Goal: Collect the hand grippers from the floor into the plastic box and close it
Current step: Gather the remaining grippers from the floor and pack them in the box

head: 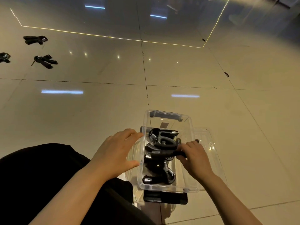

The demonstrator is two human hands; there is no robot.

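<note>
A clear plastic box [186, 120] stands open on the tiled floor in front of me, with several black hand grippers [160, 138] lying inside. My right hand [193, 158] reaches into the box and grips the black handle of one hand gripper [165, 154]. My left hand [116, 151] is spread with straight fingers against the box's left wall. Three more black hand grippers lie on the floor at far left: one [34, 40], one [45, 61], and one [4, 57] cut by the frame edge.
The box's clear lid [209, 143] lies flat under and to the right of the box. A black clip flap [165, 198] sticks out at the box's near end. My dark-clothed leg [37, 172] fills the lower left. Glossy tiles stretch away ahead.
</note>
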